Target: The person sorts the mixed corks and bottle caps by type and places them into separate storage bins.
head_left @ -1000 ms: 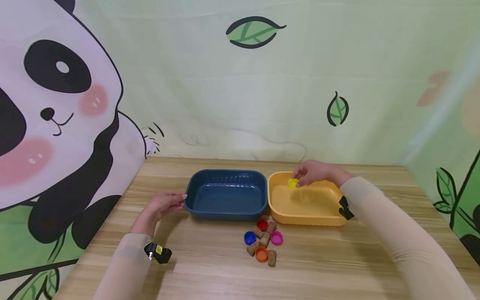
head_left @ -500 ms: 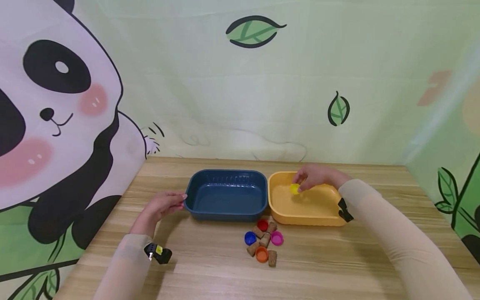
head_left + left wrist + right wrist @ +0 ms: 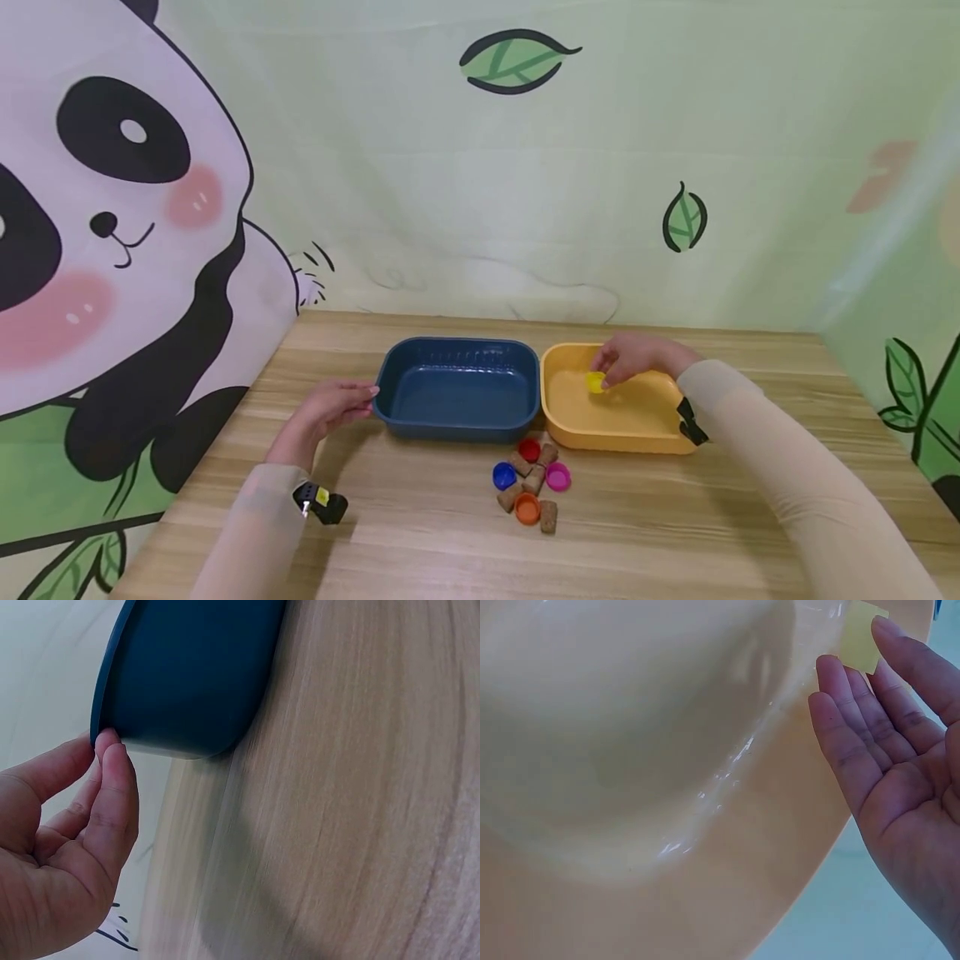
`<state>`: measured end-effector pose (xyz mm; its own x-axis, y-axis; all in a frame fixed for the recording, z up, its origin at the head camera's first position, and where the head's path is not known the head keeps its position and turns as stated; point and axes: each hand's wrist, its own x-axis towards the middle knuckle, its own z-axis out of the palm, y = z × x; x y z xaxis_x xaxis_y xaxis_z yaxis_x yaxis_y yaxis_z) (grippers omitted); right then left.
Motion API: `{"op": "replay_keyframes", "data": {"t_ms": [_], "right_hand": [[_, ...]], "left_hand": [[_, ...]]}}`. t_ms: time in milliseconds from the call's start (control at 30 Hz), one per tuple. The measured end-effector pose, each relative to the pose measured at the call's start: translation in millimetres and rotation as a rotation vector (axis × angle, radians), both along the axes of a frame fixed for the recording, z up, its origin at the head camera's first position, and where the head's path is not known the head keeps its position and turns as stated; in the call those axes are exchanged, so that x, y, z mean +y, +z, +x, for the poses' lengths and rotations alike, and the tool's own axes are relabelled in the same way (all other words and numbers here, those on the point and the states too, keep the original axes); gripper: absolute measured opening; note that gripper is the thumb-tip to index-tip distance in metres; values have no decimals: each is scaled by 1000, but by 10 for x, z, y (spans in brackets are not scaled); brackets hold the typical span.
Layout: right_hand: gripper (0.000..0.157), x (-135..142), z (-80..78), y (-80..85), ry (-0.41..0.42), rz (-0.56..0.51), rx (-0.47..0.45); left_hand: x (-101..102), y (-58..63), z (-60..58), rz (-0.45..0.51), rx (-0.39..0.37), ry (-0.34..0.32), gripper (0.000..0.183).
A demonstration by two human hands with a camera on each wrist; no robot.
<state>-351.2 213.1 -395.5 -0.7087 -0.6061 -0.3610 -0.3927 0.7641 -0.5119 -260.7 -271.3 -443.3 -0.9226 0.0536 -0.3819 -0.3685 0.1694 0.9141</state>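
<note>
My left hand (image 3: 330,410) pinches the left rim of a dark blue baking dish (image 3: 457,434) between thumb and fingertips; the left wrist view shows the fingers (image 3: 112,795) right at the rim. Over the inside of the yellow dish (image 3: 615,440), my right hand (image 3: 633,357) holds a yellow bottle cap (image 3: 596,382) between thumb and fingers. In the right wrist view the cap (image 3: 861,637) shows side-on at the fingertips, above the dish's inner wall. Both dishes stand side by side on the wooden table.
In front of the dishes lies a loose cluster of bottle caps and corks: a red cap (image 3: 529,450), a blue cap (image 3: 504,476), a pink cap (image 3: 558,477), an orange cap (image 3: 527,508) and several corks (image 3: 549,517). A printed cloth backdrop (image 3: 420,167) rises behind the table (image 3: 420,533).
My right hand has lowered the yellow cap a little deeper into the yellow dish and slightly to the right. My left hand keeps its place on the blue dish's rim.
</note>
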Motion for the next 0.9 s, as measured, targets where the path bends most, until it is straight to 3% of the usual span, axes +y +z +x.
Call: {"op": "replay_keyframes", "data": {"t_ms": [533, 900], "right_hand": [[33, -42, -51, -46, -42, 50, -78], [32, -110, -90, -68, 1, 82, -57]], "left_hand": [[14, 9, 13, 43, 36, -20, 38], [-8, -2, -6, 28, 23, -12, 39]]}}
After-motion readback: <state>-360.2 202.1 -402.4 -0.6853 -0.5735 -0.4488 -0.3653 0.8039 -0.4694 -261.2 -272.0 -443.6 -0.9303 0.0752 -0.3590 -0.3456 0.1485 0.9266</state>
